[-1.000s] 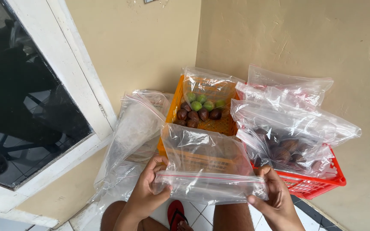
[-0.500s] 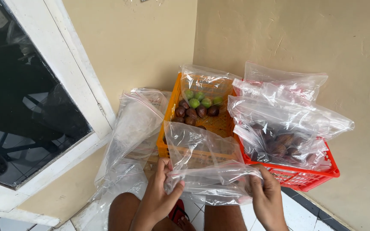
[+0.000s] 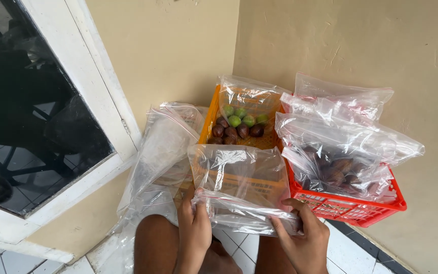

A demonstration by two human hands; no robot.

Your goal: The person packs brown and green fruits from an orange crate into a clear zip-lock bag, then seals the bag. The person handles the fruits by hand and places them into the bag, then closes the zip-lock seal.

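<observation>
Now left hand (image 3: 194, 231) and right hand (image 3: 302, 236) pinching clear plastic bag (image 3: 239, 182) at lower centre, orange crate (image 3: 214, 114) sitting above it.

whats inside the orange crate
The orange crate holds green fruits and brown scaly fruits at its far end. The clear bag held by both hands blurs its near end.

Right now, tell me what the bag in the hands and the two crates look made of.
Bag: thin clear plastic film, glossy, crinkled, see-through.
Orange crate and red crate: apparently rigid moulded plastic, with latticed walls and a slight sheen.
</observation>
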